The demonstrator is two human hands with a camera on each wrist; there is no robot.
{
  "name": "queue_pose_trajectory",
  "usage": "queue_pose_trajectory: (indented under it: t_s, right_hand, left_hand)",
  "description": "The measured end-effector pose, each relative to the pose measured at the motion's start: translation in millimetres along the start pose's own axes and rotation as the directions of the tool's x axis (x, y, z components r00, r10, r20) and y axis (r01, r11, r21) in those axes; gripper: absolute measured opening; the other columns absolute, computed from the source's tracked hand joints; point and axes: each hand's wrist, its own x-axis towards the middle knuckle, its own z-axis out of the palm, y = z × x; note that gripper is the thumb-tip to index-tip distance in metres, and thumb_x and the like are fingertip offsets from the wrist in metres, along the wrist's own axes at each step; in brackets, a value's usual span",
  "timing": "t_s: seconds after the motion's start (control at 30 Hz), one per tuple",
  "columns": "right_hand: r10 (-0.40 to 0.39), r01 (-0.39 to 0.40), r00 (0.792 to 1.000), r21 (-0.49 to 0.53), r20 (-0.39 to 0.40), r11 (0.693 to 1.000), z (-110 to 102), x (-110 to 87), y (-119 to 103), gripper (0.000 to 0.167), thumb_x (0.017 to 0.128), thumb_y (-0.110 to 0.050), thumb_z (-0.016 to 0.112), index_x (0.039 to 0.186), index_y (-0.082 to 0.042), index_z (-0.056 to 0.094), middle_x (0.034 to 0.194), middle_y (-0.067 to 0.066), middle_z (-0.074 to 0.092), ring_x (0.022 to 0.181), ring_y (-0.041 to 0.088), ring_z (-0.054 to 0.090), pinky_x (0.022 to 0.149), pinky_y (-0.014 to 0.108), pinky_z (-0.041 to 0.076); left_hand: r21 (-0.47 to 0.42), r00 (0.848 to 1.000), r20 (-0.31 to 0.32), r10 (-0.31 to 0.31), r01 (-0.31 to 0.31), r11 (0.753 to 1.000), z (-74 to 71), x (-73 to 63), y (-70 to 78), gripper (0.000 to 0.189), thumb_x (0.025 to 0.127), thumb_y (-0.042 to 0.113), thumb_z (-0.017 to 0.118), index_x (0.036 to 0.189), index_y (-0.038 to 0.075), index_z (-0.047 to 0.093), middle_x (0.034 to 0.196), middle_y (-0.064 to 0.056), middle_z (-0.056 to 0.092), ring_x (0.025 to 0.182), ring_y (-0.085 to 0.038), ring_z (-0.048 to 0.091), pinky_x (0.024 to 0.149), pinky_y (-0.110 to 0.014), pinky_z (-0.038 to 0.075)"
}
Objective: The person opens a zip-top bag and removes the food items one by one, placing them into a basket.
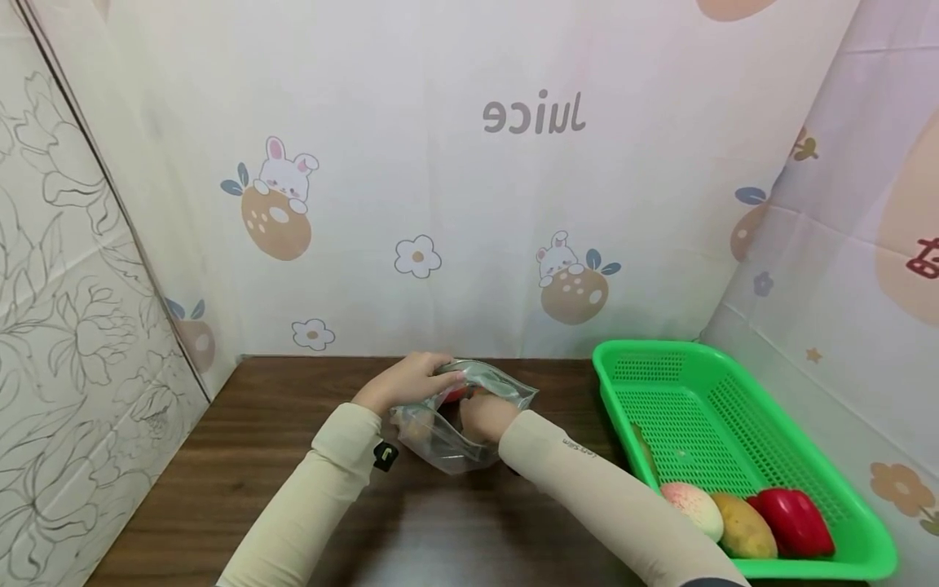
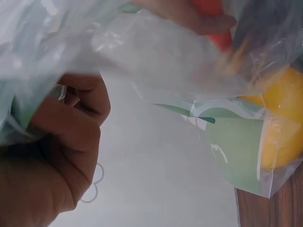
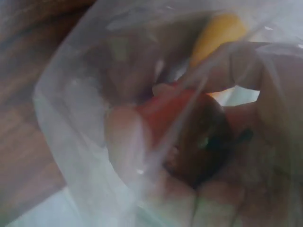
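A clear plastic bag (image 1: 451,458) with green print stands open on the wooden table, between both hands. My left hand (image 1: 411,381) grips the bag's rim; in the left wrist view its fingers (image 2: 71,120) curl round the crumpled plastic. Reaching inside the bag, my right hand (image 1: 487,417) holds a red fruit (image 3: 165,113) with a dark side and a short stem; its exact kind is blurred. A yellow fruit or vegetable (image 2: 284,113) lies in the bag, partly hidden by plastic. Other contents are hard to make out.
To the right stands a green plastic basket (image 1: 792,428). In its near end lie a pale pink peach (image 1: 693,509), a potato (image 1: 744,528) and a red bell pepper (image 1: 795,522). A long brownish-green item (image 1: 644,452) is partly hidden by the basket wall. Printed curtains stand behind the table.
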Motion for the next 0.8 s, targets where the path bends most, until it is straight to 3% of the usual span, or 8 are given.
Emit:
queue_pose_trajectory:
  t_s: [0.1,0.17,0.3,0.4,0.6,0.7,0.8]
  right_hand:
    - [-0.068,0.067,0.995,-0.014,-0.077,0.998,-5.2,-7.3,-0.1,0.022,0.103,-0.017,0.055,0.111,-0.004,0.07,0.101,0.009,0.07,0.081,0.018,0.064,0.071,0.032,0.051]
    - [-0.126,0.122,0.978,-0.034,-0.165,0.992,-7.3,-13.4,-0.9,0.017,0.102,-0.013,0.057,0.099,-0.005,0.072,0.092,0.008,0.07,0.077,0.02,0.067,0.069,0.033,0.055]
    - [-0.197,0.172,0.931,-0.108,-0.307,0.979,-12.2,-27.1,-4.9,0.014,0.101,-0.008,0.059,0.11,-0.004,0.069,0.098,0.011,0.07,0.074,0.022,0.069,0.062,0.032,0.057]
    - [-0.214,0.165,0.918,-0.17,-0.333,0.972,-17.0,-37.0,-7.9,0.019,0.101,-0.011,0.06,0.118,-0.004,0.067,0.096,0.012,0.069,0.077,0.022,0.069,0.061,0.031,0.057]
    - [-0.261,0.177,0.889,-0.244,-0.375,0.953,-26.4,-57.1,-11.0,0.011,0.097,-0.012,0.066,0.104,-0.005,0.07,0.078,0.009,0.063,0.074,0.02,0.065,0.062,0.029,0.055]
    - [-0.305,0.194,0.852,-0.285,-0.427,0.939,-28.4,-69.7,-10.2,0.009,0.097,-0.012,0.065,0.092,-0.005,0.069,0.071,0.008,0.06,0.066,0.018,0.062,0.055,0.028,0.053]
    - [-0.35,0.186,0.801,-0.354,-0.486,0.916,-30.5,-83.6,-8.1,0.013,0.096,-0.013,0.066,0.084,-0.007,0.067,0.064,0.005,0.055,0.059,0.017,0.057,0.047,0.026,0.05]
  left_hand:
    - [-0.001,1.0,-0.011,0.001,-0.001,1.0,-0.2,0.0,-0.7,0.027,0.106,0.035,0.052,0.091,0.013,0.06,0.069,0.002,0.053,0.061,-0.011,0.049,0.066,-0.034,0.044]
    - [-0.007,1.0,-0.019,0.004,-0.004,1.0,-0.3,-0.4,-0.9,0.027,0.106,0.035,0.052,0.092,0.013,0.061,0.07,0.002,0.054,0.062,-0.012,0.05,0.067,-0.034,0.045]
    - [-0.018,1.0,-0.022,0.0,0.0,1.0,-0.6,-1.7,-0.5,0.027,0.106,0.035,0.052,0.092,0.013,0.061,0.07,0.002,0.054,0.064,-0.012,0.051,0.068,-0.034,0.045]
    - [-0.012,1.0,-0.025,0.002,-0.002,1.0,-1.0,-1.9,-0.3,0.026,0.106,0.035,0.053,0.092,0.014,0.061,0.072,0.002,0.056,0.067,-0.012,0.053,0.07,-0.034,0.045]
    - [0.02,0.998,-0.059,0.016,-0.015,1.0,-2.7,-2.2,-1.4,0.026,0.105,0.033,0.055,0.087,0.014,0.059,0.07,0.003,0.054,0.068,-0.013,0.052,0.07,-0.034,0.045]
    - [0.025,0.998,-0.056,0.018,-0.017,1.0,-2.8,-1.7,-3.2,0.026,0.105,0.033,0.055,0.087,0.014,0.058,0.07,0.004,0.051,0.067,-0.012,0.051,0.068,-0.032,0.045]
    - [0.023,0.998,-0.052,0.019,-0.018,1.0,-3.1,-1.1,-4.6,0.026,0.105,0.033,0.055,0.087,0.014,0.059,0.07,0.004,0.051,0.066,-0.011,0.051,0.068,-0.032,0.045]
